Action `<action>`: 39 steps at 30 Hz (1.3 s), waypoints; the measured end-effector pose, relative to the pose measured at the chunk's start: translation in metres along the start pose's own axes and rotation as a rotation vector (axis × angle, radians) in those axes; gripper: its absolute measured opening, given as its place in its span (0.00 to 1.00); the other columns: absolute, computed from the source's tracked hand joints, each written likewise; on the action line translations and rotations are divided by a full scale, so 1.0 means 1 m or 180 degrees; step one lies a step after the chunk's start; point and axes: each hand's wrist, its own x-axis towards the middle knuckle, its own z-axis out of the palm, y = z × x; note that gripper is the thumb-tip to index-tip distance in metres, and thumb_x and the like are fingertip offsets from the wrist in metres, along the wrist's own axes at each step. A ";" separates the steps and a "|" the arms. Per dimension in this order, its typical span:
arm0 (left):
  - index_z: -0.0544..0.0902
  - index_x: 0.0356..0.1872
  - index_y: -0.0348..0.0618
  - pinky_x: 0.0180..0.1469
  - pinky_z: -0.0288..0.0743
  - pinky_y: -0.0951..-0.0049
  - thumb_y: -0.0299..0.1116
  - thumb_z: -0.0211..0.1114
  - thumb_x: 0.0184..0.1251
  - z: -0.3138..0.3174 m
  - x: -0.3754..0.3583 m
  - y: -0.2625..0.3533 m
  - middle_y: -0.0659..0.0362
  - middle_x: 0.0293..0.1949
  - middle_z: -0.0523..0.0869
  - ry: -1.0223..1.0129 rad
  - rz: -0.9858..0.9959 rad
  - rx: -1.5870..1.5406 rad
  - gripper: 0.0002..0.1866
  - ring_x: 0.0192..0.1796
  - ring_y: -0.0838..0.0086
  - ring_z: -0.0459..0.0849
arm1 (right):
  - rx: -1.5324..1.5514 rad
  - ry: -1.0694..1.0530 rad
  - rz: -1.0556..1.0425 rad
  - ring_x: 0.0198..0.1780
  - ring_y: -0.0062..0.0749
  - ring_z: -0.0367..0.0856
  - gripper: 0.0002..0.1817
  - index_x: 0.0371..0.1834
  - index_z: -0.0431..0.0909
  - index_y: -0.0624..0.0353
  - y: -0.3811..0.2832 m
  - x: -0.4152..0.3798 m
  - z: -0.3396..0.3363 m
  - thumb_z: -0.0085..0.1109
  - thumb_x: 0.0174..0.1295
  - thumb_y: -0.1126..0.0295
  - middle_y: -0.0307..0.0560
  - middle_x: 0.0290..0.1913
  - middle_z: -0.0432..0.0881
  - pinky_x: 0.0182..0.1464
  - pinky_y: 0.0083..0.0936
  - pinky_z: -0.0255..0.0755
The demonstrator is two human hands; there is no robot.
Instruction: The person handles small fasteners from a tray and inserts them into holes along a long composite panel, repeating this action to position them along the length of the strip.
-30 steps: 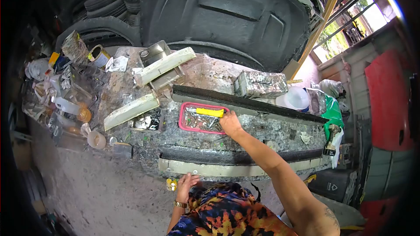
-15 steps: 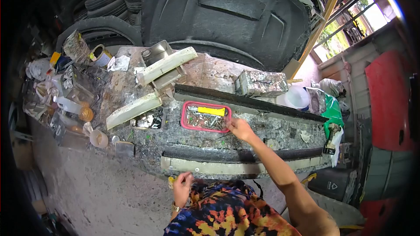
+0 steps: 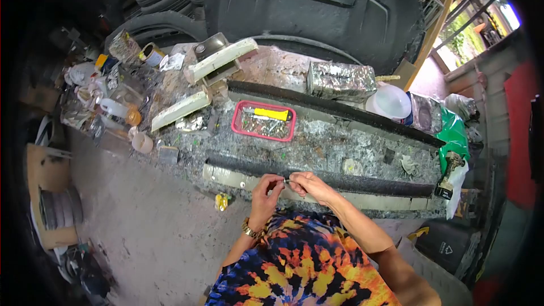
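My left hand and my right hand meet fingertip to fingertip, both pinched closed. A small pale metal fastener shows between their fingertips; its exact kind is too small to tell. Just beneath them runs a long grey strip mould with a dark carbon-fibre-like strip along its far side. Two small round pale pieces sit near the mould's left end. Beyond my hands, a pink-rimmed clear tray holds loose screws and a yellow utility knife.
A long black angled strip lies behind the tray. Pale mould pieces, a taped block, a white bucket and a green bag stand on the bench. Bottles and cups crowd its left end.
My right hand has left the pink-rimmed tray and come back toward my body. My left hand has risen to meet it above the strip mould. The view has shifted.
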 end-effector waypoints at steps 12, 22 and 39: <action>0.71 0.22 0.43 0.20 0.56 0.81 0.43 0.52 0.75 0.091 -0.105 -0.046 0.70 0.16 0.68 0.0588 -0.1418 -0.0597 0.20 0.18 0.85 0.64 | -0.2974 0.0001 -0.1638 0.31 0.47 0.79 0.09 0.32 0.71 0.60 0.062 -0.077 -0.024 0.57 0.57 0.67 0.50 0.28 0.76 0.32 0.36 0.71; 0.76 0.48 0.37 0.39 0.74 0.81 0.27 0.57 0.72 0.092 -0.122 -0.021 0.64 0.36 0.82 0.0796 -0.0635 -0.1164 0.08 0.35 0.83 0.79 | -0.0095 -0.0637 0.0541 0.18 0.13 0.55 0.17 0.22 0.67 0.57 0.071 -0.071 -0.030 0.44 0.71 0.64 0.30 0.19 0.62 0.19 0.17 0.49; 0.76 0.31 0.35 0.27 0.70 0.81 0.33 0.55 0.73 0.055 -0.113 -0.058 0.62 0.25 0.82 0.0766 -0.1041 -0.0891 0.12 0.24 0.83 0.78 | -0.2984 -0.0172 -0.1583 0.37 0.48 0.77 0.06 0.39 0.73 0.64 0.063 -0.063 0.006 0.56 0.61 0.77 0.51 0.35 0.72 0.39 0.34 0.71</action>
